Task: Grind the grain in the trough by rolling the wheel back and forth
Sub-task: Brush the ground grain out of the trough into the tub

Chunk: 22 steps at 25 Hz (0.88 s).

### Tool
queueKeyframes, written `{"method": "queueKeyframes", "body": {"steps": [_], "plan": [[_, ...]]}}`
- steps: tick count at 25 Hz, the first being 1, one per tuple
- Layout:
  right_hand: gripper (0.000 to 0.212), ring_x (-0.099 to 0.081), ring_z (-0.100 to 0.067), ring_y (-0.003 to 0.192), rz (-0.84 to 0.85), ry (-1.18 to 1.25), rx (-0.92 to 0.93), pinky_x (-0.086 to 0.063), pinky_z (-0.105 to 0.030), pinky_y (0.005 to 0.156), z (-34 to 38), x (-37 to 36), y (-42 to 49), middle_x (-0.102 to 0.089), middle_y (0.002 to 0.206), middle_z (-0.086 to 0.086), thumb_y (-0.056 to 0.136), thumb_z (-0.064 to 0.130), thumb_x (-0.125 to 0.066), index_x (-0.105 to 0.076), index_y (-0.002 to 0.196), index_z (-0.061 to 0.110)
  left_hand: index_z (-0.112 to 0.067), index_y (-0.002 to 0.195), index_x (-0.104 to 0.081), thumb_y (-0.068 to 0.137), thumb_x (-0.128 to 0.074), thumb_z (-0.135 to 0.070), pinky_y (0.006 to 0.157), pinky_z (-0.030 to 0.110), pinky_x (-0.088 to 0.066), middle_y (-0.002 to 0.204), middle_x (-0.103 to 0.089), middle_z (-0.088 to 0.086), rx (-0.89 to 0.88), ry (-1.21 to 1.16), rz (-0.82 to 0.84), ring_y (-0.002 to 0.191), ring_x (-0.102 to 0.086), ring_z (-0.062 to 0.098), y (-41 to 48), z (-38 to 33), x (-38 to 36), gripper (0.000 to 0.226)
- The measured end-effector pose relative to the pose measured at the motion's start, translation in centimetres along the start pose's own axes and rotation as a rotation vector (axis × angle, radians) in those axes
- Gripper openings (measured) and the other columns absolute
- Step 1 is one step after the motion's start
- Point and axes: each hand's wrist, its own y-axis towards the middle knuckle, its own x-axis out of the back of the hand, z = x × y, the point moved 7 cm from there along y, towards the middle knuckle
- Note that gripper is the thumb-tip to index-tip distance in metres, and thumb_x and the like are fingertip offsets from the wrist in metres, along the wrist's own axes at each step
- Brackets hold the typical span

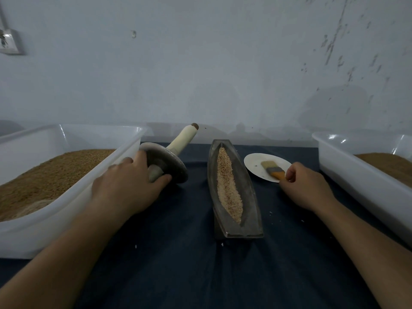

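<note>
A dark boat-shaped trough [249, 192] lies lengthwise on the dark cloth, with a strip of pale crushed grain [228, 186] in its groove. Left of it the grey grinding wheel [171, 162] leans tilted on the cloth, one cream axle handle [184, 138] pointing up and away. My left hand [129, 184] grips the near axle handle, fingers curled around it. My right hand [305, 186] pinches the orange handle of a small brush [273, 168] that lies on a white plate [254, 161] right of the trough.
A large white tub of brown grain [51, 175] stands at the left, touching the wheel's side. Another white tub [361, 172] with brown grain stands at the right. A pale wall rises just behind the table. A few loose grains dot the cloth.
</note>
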Motion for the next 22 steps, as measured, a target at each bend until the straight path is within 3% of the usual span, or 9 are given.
{"method": "queueKeyframes", "body": {"steps": [2, 5, 7, 9, 11, 12, 16, 22], "plan": [[0.014, -0.058, -0.015, 0.077, -0.014, 0.028, 0.001, -0.052, -0.038, 0.068, 0.0, 0.0, 0.0, -0.062, 0.087, 0.005, 0.087, 0.031, -0.066, -0.052, 0.086, 0.03, -0.03, 0.122, -0.048, 0.083, -0.045, -0.078, 0.075, 0.036, -0.051, 0.108, -0.062, -0.004, -0.041, 0.045, 0.026, 0.094, -0.06, 0.016, -0.7, -0.9, 1.6, 0.062], [0.013, -0.058, -0.015, 0.076, -0.022, 0.04, -0.008, -0.05, -0.037, 0.064, -0.1, 0.0, 0.0, -0.062, 0.085, 0.005, 0.086, 0.029, -0.065, -0.051, 0.086, 0.029, -0.036, 0.089, -0.053, 0.085, -0.035, -0.073, 0.049, 0.023, -0.034, 0.072, -0.058, -0.012, -0.157, 0.174, -0.088, 0.061, -0.052, 0.004, -2.5, -3.3, 4.5, 0.042], [0.013, -0.058, -0.015, 0.075, -0.022, 0.048, -0.01, -0.05, -0.036, 0.063, -0.2, -0.1, 0.0, -0.061, 0.084, 0.004, 0.086, 0.029, -0.064, -0.051, 0.086, 0.028, -0.035, 0.081, -0.054, 0.086, -0.037, -0.068, 0.047, 0.021, -0.034, 0.063, -0.059, -0.008, -0.208, 0.034, -0.067, 0.054, -0.056, 0.008, -4.0, -5.2, 4.2, 0.038], [0.014, -0.057, -0.015, 0.074, -0.021, 0.055, -0.013, -0.046, -0.034, 0.059, -0.2, -0.2, 0.0, -0.061, 0.083, 0.004, 0.086, 0.028, -0.064, -0.05, 0.086, 0.028, -0.037, 0.09, -0.06, 0.09, -0.046, -0.063, 0.051, 0.026, -0.049, 0.075, -0.067, -0.01, -0.159, -0.415, 0.228, 0.061, -0.066, 0.005, -4.8, -7.0, 0.8, 0.029], [0.014, -0.057, -0.014, 0.073, -0.031, 0.07, -0.017, -0.041, -0.032, 0.055, -0.2, -0.1, 0.1, -0.061, 0.082, 0.004, 0.085, 0.029, -0.064, -0.05, 0.086, 0.027, -0.035, 0.113, -0.058, 0.097, -0.053, -0.049, 0.057, 0.038, -0.059, 0.097, -0.072, -0.002, 0.056, -0.803, 0.613, 0.071, -0.074, 0.018, -5.7, -8.6, -3.5, 0.021], [0.015, -0.057, -0.014, 0.072, -0.038, 0.078, -0.016, -0.04, -0.032, 0.054, -0.3, -0.1, 0.0, -0.061, 0.081, 0.004, 0.085, 0.029, -0.064, -0.05, 0.086, 0.027, -0.031, 0.119, -0.057, 0.1, -0.054, -0.041, 0.063, 0.044, -0.06, 0.103, -0.073, 0.005, 0.151, -0.922, 0.724, 0.077, -0.075, 0.027, -5.9, -9.1, -5.1, 0.022], [0.019, -0.057, -0.014, 0.069, -0.111, 0.152, -0.029, -0.037, -0.031, 0.052, -0.6, 0.4, 0.0, -0.06, 0.079, 0.005, 0.084, 0.034, -0.066, -0.048, 0.083, 0.028, -0.016, 0.115, -0.066, 0.096, -0.055, -0.024, 0.069, 0.049, -0.06, 0.099, -0.076, 0.013, 0.212, -1.066, 0.756, 0.086, -0.075, 0.033, -4.3, -10.2, -7.0, 0.023], [0.024, -0.058, -0.015, 0.067, -0.151, 0.21, -0.047, -0.037, -0.03, 0.051, -0.8, 0.4, -0.3, -0.06, 0.077, 0.005, 0.087, 0.036, -0.069, -0.047, 0.083, 0.028, -0.006, 0.111, -0.067, 0.093, -0.054, -0.01, 0.064, 0.039, -0.061, 0.093, -0.076, 0.015, 0.331, -1.016, 0.734, 0.08, -0.075, 0.029, -3.2, -11.4, -7.3, 0.023]]}}
